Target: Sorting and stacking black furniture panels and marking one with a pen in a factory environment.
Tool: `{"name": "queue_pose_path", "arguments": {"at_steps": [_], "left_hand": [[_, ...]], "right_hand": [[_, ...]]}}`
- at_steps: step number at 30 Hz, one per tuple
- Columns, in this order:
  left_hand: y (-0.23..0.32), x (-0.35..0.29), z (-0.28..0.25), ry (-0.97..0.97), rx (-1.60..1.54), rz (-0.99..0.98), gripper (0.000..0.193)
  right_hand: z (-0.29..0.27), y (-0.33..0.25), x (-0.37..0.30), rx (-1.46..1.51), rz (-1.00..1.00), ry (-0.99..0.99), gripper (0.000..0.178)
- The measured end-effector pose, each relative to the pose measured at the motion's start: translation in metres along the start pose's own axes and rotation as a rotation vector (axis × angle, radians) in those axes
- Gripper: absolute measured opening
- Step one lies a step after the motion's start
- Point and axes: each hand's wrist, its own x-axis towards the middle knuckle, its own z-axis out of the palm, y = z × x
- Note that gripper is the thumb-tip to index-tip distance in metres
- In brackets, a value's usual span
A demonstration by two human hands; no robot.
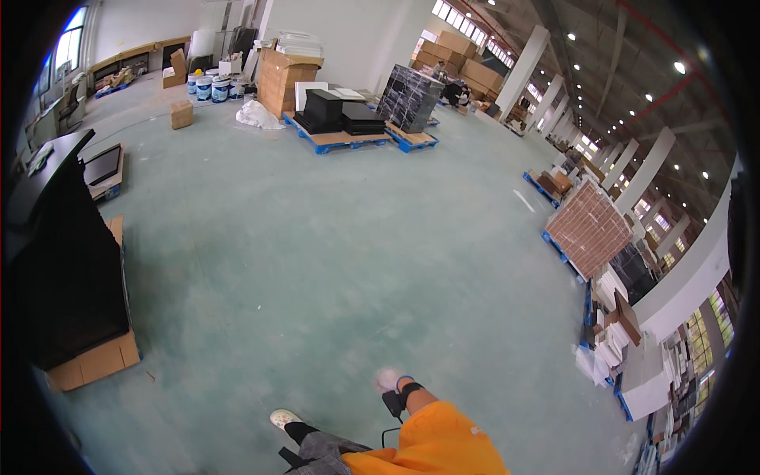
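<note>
My right hand [387,380], in a pale glove, hangs low over the green floor [317,261], apart from every object. It is small and smeared, so its fingers do not show clearly. A black device [393,403] is strapped at that wrist, with a blue band beside it and a cable running down. An orange sleeve [439,439] covers the upper part of the arm. My left hand is out of the picture. One light-coloured shoe [285,418] shows on the floor to the left.
On the left, a tall stack of black panels [67,277] rests on cardboard. Ahead stand blue pallets [336,145] with black pieces, a brown carton [181,115] and several paint buckets [203,89]. Along the right are a wrapped brown stack [590,229], white boards [645,376] and pillars [524,70].
</note>
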Motion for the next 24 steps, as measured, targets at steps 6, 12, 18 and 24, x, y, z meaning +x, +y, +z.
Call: {"name": "queue_pose_path", "arguments": {"at_steps": [6,12,18,24], "left_hand": [[0.006,0.058,-0.017,-0.604,0.012,-0.210,0.040],[0.076,0.127,-0.152,-0.649,-0.081,-0.133,0.056],[0.094,0.146,-0.135,-0.510,-1.268,-1.203,0.034],[0.099,0.110,-0.074,-0.027,-0.424,-0.555,0.014]], "right_hand": [[-0.103,-0.082,0.042,0.407,0.054,-0.004,0.026],[-0.110,-0.059,0.078,0.189,-0.049,-0.045,0.026],[-0.132,-0.061,0.124,-0.529,-0.392,-0.191,0.022],[-0.158,-0.087,0.197,-0.710,-0.485,-0.139,0.028]]}}
